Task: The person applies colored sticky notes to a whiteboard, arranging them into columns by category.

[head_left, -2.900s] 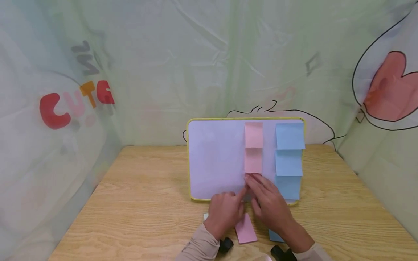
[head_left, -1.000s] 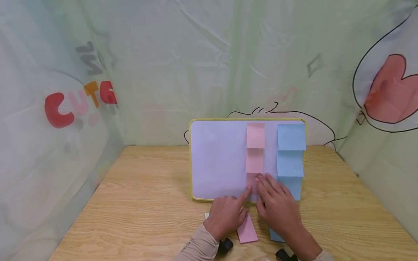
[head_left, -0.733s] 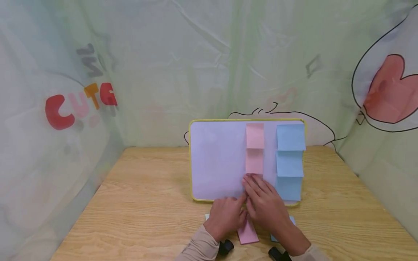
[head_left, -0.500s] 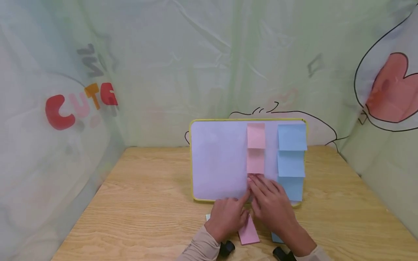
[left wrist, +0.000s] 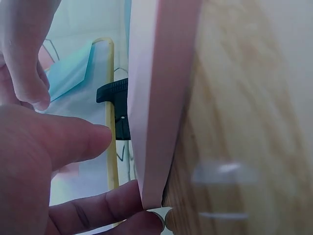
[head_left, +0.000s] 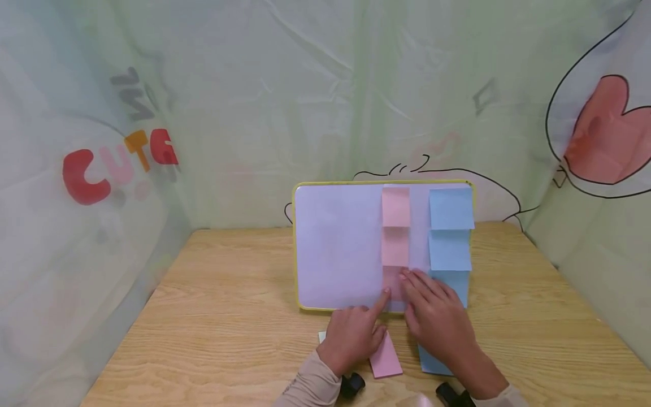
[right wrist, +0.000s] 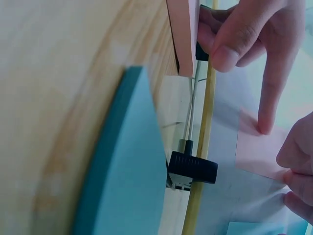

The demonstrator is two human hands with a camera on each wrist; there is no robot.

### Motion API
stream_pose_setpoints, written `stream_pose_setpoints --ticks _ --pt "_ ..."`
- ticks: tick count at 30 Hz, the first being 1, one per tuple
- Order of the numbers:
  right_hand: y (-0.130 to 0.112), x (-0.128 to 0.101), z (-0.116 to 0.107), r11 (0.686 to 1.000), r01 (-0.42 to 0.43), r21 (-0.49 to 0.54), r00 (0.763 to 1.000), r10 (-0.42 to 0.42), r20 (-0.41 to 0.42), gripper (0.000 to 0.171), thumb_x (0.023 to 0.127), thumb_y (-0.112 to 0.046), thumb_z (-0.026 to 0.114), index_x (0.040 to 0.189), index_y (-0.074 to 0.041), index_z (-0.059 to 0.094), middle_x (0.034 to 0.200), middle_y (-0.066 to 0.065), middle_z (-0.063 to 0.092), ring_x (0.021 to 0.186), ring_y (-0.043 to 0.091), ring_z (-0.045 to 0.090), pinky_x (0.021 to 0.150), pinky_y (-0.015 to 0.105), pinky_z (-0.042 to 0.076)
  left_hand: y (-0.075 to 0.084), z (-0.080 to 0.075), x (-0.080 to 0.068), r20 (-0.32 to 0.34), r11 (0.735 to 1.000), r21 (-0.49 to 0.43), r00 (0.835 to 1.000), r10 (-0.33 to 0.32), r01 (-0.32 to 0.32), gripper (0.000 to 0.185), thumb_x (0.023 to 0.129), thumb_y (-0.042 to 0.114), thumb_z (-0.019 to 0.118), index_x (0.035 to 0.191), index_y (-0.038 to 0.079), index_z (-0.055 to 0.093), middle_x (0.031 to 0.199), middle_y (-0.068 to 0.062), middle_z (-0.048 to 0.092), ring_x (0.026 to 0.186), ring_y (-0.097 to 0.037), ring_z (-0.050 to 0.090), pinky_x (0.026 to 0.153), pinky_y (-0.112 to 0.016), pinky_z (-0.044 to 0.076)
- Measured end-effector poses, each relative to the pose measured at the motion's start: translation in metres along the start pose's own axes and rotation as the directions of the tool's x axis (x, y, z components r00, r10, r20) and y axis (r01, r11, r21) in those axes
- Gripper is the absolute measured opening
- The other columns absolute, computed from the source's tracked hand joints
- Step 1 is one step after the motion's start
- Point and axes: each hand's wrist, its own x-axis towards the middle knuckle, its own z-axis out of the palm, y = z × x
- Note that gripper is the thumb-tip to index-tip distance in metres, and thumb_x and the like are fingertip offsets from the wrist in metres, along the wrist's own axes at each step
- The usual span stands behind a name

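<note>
A pink sticky note (head_left: 393,280) sits lowest in a column of pink notes on a yellow-rimmed whiteboard (head_left: 335,249). The left hand (head_left: 353,333) touches its left part with a straight index fingertip, the other fingers bent. The right hand (head_left: 439,316) lies with fingers stretched together along the note's right edge. In the right wrist view, the same pink note (right wrist: 254,152) shows between both hands. Below the left hand is a pink sticky-note pad (head_left: 385,359); in the left wrist view, bent fingers are right at the pad's end (left wrist: 154,186).
A column of blue sticky notes (head_left: 450,209) runs down the board's right side. On the wooden table (head_left: 229,339), a blue pad (head_left: 432,359) lies partly under the right forearm, and a pale pad (head_left: 322,337) peeks out beside the left hand. Black supports (right wrist: 190,169) hold the board's lower edge.
The right fingers have swept across the lowest pink note, left and then back to its right edge, uncovering it again. The left hand stays nearly in place.
</note>
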Motion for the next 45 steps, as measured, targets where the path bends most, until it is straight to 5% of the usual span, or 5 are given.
stream_pose_setpoints --ticks 18,28,34,40,45 --pt "-0.002 -0.003 0.003 0.997 -0.053 0.053 0.998 0.054 -0.013 0.049 0.083 -0.011 0.053 0.127 0.006 0.065 0.131 0.019 0.063 0.119 0.038 0.060 0.088 0.055 0.051 -0.004 -0.004 -0.005 0.059 0.998 -0.070 0.998 0.003 0.001 0.060 0.094 0.039 0.069 0.149 0.027 0.050 0.054 0.010 0.037 0.042 -0.004 0.030 0.038 -0.023 0.020" --pt "-0.003 -0.002 0.003 0.993 -0.086 0.082 0.996 0.088 -0.021 0.048 0.084 -0.010 0.054 0.128 0.006 0.064 0.132 0.019 0.063 0.121 0.038 0.059 0.089 0.056 0.051 -0.031 -0.011 -0.020 -0.081 0.979 -0.183 0.993 0.081 -0.094 0.027 0.090 0.029 0.074 0.116 0.021 0.075 0.081 0.012 0.066 0.065 0.004 0.056 0.051 -0.012 0.037" --pt "-0.002 0.000 0.001 0.990 -0.101 0.098 0.995 0.103 -0.016 0.052 0.080 -0.004 0.060 0.130 0.007 0.063 0.134 0.019 0.061 0.123 0.038 0.058 0.099 0.046 0.048 -0.051 -0.022 -0.030 -0.053 0.957 -0.288 0.999 0.005 -0.021 0.023 0.094 0.027 0.070 0.114 0.020 0.076 0.091 0.012 0.071 0.074 0.006 0.058 0.058 -0.012 0.042" --pt "-0.002 -0.001 0.003 0.987 -0.103 0.123 0.994 0.108 -0.031 0.049 0.083 -0.008 0.056 0.129 0.007 0.063 0.132 0.020 0.062 0.122 0.040 0.058 0.115 0.022 0.021 -0.066 -0.029 -0.035 -0.022 0.947 -0.317 0.998 -0.052 0.042 0.018 0.094 0.025 0.069 0.108 0.019 0.078 0.087 0.013 0.069 0.073 0.005 0.058 0.059 -0.014 0.044" --pt "-0.004 0.001 0.004 0.987 -0.091 0.134 0.994 0.099 -0.052 0.046 0.086 -0.011 0.052 0.127 0.008 0.065 0.130 0.020 0.064 0.119 0.040 0.059 0.113 0.025 0.028 -0.074 -0.031 -0.040 0.049 0.937 -0.340 0.997 -0.061 0.074 0.011 0.093 0.024 0.071 0.100 0.019 0.077 0.085 0.014 0.067 0.072 0.004 0.057 0.060 -0.016 0.044"
